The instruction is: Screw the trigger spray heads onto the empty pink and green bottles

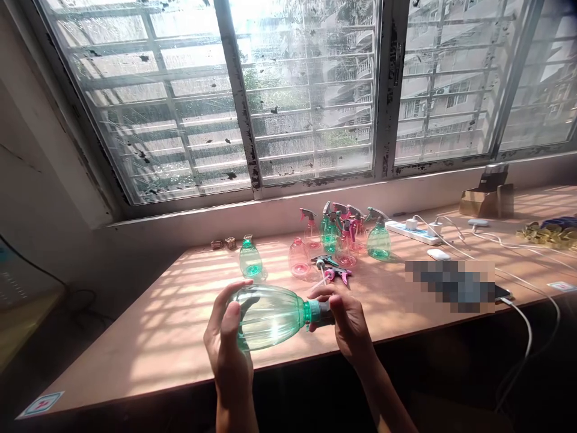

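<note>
I hold a clear green plastic spray bottle [270, 316] on its side above the near edge of the wooden desk [157, 325]. My left hand [228, 346] wraps round its base. My right hand [345, 319] is closed on the dark screw collar [322, 311] at the bottle's neck. Just beyond lie two loose trigger spray heads [331, 269], one green and one pink.
A green bottle [250, 260] and a pink bottle [299, 257] stand without heads. A cluster of assembled spray bottles [349, 234] stands behind them. A power strip [412, 231], white cables, a mouse [438, 254] and a cardboard holder [489, 198] are at the right, under the window.
</note>
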Action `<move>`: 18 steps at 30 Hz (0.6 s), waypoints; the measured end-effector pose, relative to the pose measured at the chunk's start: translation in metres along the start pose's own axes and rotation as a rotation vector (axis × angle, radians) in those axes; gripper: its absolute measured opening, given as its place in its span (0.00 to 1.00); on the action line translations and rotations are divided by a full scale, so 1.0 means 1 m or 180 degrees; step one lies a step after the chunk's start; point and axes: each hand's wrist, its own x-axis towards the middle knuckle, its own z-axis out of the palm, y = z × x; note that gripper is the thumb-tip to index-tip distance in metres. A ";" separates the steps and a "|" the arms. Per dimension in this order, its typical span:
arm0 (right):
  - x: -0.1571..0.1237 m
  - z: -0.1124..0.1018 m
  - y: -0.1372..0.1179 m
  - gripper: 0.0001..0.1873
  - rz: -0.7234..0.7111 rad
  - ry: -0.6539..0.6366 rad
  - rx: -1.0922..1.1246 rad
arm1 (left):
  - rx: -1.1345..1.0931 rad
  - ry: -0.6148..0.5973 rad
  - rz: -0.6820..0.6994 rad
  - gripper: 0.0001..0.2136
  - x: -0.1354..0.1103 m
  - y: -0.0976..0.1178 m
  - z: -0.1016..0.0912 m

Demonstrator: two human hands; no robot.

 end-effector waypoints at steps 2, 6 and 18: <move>0.003 0.001 0.003 0.34 0.0546 0.0050 0.0323 | 0.0188 0.0002 0.0613 0.10 -0.004 0.000 0.004; 0.007 -0.003 0.001 0.36 0.1193 -0.0062 0.0519 | 0.0382 -0.0148 0.1398 0.07 -0.009 -0.001 0.007; -0.004 -0.115 -0.078 0.20 0.0343 0.0734 -0.1089 | 0.0362 -0.1014 0.0170 0.17 -0.035 -0.017 0.048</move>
